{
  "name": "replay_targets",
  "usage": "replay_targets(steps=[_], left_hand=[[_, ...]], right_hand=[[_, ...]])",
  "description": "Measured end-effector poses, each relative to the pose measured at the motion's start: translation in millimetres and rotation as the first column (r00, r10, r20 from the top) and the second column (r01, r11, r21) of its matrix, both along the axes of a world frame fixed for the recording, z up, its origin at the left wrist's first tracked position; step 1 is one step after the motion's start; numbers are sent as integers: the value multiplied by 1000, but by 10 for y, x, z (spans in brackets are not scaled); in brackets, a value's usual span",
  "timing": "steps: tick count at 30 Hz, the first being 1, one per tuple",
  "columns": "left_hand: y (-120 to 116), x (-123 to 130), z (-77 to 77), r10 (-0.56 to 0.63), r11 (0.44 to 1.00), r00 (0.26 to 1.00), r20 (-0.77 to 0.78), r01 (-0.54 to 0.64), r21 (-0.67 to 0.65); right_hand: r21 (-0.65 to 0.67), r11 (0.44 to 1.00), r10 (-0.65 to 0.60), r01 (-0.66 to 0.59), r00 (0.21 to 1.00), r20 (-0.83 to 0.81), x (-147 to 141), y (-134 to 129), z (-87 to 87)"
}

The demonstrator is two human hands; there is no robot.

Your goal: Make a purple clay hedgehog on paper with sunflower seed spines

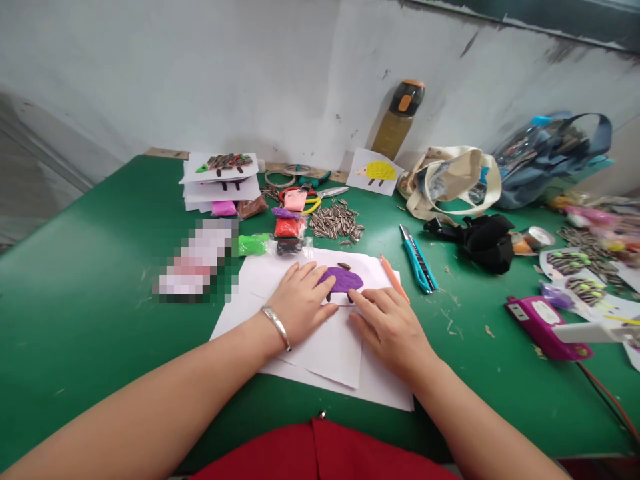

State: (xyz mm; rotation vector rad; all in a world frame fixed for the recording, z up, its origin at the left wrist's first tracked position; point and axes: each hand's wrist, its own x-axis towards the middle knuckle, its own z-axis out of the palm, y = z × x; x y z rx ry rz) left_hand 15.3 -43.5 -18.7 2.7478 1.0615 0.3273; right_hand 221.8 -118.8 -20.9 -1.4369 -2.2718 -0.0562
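On white paper [330, 360] in front of me lies a flattened purple clay shape [341, 281], with small black leg pieces at its lower edge. My left hand [301, 303] rests flat with fingers spread, its fingertips touching the left side of the clay. The fingers of my right hand [387, 323] are stretched out, and the index fingertip is at the clay's lower right by a black leg. A single sunflower seed [344, 266] sits at the top edge of the purple shape. To the right of the sheets is an orange pencil [394, 277].
Behind the paper are a seed pile [336, 221] and bagged clay, including a red pack [289, 228]. A blue utility knife [418, 260] lies right. Farther off stand a bottle [399, 120], a yellow hedgehog card [374, 171] and a cloth bag [450, 180]. A magenta device [547, 327] is far right.
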Motion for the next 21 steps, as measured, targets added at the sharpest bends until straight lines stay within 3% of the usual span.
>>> replay_targets(steps=[21], left_hand=[[5, 10, 33, 2, 1000, 1000, -15, -3, -23]], right_hand=[[-37, 999, 28, -29, 999, -44, 27, -8, -12]])
